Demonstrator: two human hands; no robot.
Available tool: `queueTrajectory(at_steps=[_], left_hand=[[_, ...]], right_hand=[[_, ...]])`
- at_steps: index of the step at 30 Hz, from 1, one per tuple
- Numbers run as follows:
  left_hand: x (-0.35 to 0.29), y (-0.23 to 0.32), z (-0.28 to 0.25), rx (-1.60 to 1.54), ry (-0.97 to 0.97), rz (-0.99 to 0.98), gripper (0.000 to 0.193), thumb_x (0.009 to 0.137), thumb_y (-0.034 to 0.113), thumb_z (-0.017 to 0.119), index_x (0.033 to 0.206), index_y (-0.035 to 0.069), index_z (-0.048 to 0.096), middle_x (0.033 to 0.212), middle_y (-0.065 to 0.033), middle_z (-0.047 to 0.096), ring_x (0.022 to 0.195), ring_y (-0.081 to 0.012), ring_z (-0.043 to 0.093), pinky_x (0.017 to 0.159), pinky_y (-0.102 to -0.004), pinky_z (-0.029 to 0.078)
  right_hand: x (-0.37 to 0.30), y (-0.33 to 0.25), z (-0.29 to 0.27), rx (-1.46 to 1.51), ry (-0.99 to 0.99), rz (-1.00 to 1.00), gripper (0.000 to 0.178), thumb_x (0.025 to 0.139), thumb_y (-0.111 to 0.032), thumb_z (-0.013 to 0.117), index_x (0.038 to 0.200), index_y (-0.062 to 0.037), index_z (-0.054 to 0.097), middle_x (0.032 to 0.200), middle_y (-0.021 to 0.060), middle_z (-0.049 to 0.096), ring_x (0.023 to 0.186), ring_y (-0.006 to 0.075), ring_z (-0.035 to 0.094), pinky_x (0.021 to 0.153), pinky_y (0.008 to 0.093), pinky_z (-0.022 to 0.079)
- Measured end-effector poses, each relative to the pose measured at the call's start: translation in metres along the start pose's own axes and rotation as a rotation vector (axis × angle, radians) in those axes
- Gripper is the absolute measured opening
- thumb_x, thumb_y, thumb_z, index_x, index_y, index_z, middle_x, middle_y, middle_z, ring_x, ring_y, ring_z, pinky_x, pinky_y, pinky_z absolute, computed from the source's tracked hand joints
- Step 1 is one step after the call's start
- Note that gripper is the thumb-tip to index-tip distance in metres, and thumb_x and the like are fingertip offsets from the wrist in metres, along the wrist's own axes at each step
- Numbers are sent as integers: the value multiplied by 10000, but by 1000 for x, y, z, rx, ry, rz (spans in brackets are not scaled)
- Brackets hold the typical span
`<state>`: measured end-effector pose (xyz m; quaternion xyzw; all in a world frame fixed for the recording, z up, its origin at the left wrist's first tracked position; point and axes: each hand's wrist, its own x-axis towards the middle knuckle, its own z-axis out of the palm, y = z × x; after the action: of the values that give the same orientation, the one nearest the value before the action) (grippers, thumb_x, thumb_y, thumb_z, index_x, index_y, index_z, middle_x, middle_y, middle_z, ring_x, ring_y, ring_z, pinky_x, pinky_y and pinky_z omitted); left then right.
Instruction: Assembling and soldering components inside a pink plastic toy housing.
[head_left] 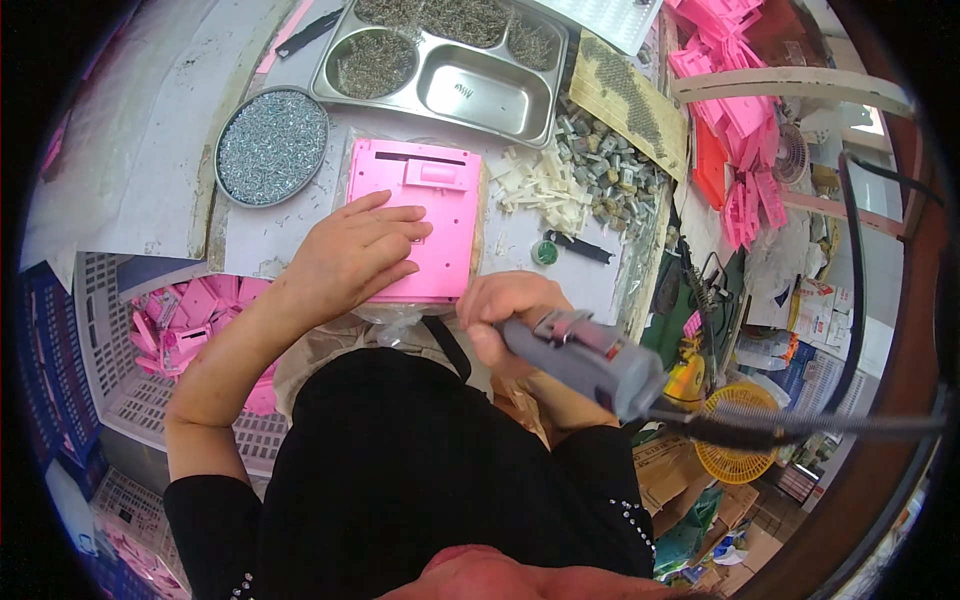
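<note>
Pressing our left hand point(352, 252) flat, fingers spread, on the pink plastic case point(420, 215) lying on the table point(265, 235), we wrap our right hand point(505, 320) around the grey electric screwdriver point(590, 360) at the case's near edge, beside the round tray of screws point(272, 145).

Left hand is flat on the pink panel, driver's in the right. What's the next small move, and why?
Probably bring the grey electric screwdriver tip down to the pink panel's near right corner. The left hand already pins the panel flat, and the right hand holds the driver just off that edge; the tip itself is hidden.
</note>
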<state>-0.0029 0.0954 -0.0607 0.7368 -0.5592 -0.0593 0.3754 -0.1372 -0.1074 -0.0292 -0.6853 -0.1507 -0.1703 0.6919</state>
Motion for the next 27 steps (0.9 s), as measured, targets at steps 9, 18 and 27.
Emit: queueTrajectory(at_steps=[9, 18, 27], left_hand=[[-7, -2, 4, -16, 19, -49, 259, 900, 165, 715, 1130, 61, 655, 1261, -64, 697, 1262, -254, 622, 1127, -506, 425], [-4, -2, 5, -11, 30, -34, 234, 924, 213, 695, 1098, 60, 654, 1202, -68, 703, 1265, -226, 608, 1127, -484, 424], [-4, -3, 3, -53, 4, -50, 273, 904, 185, 722, 1143, 66, 662, 1235, -49, 697, 1280, -231, 605, 1127, -490, 419]], right_hand=[[35, -1, -3, 198, -74, -42, 208, 806, 52, 680, 892, -49, 521, 618, 68, 561, 518, 233, 594, 514, 345, 510], [51, 16, 1, -13, -248, -75, 207, 853, 58, 650, 915, -56, 489, 614, 67, 544, 503, 220, 568, 488, 344, 497], [74, 33, -18, -26, -146, 14, 196, 869, 37, 653, 896, -48, 478, 602, 79, 540, 518, 207, 557, 505, 341, 494]])
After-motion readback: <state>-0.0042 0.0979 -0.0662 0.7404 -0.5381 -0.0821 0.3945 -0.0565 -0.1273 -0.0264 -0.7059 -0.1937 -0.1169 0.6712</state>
